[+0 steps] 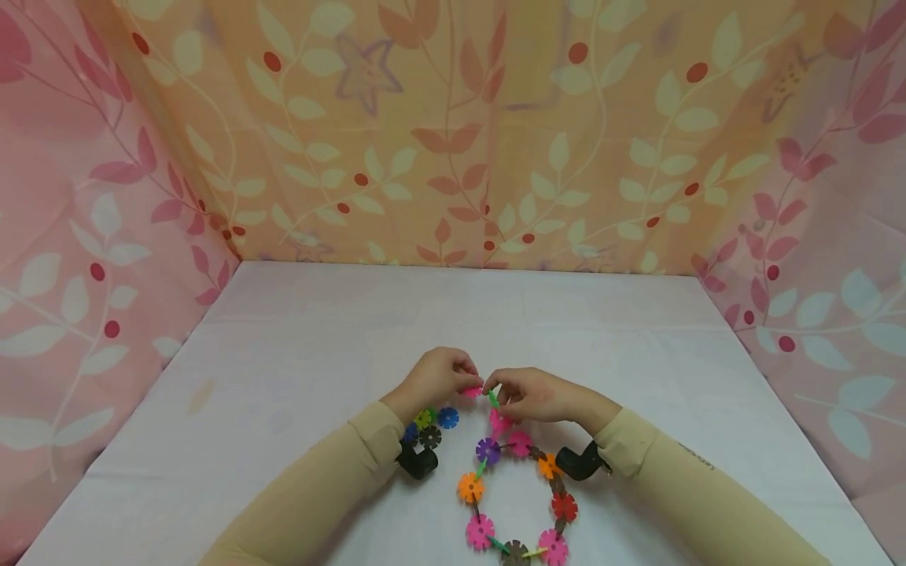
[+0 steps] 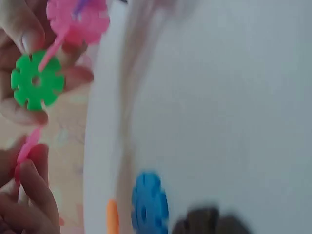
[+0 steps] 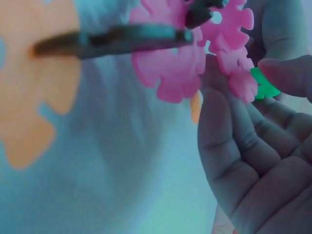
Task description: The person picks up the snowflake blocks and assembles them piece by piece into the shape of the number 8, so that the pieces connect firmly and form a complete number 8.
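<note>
Nearest the wearer, on the near side of both grips, a ring of linked discs [image 1: 470,488] lies on the tabletop [image 1: 340,314]. Just short of the left grip [image 1: 433,383] sits a group of loose discs, including a blue disc [image 1: 448,417] and a dark disc [image 1: 429,437].

From the ring's far side, a pink link disc [image 1: 500,422] rises toward the right grip [image 1: 541,395]; its exact joint with the ring is unclear. The right grip is pinched on the green disc [image 1: 494,398] attached to that link. The left grip is pinched on a separate pink disc [image 1: 473,391], held close to the green one; contact cannot be confirmed.

Step in hand, as judged: joining pink to green. The next move calls for aligning the slots edge to edge, then pressing while the green disc is held steady.

Beyond both grips stands a patterned curtain [image 1: 453,157].
</note>
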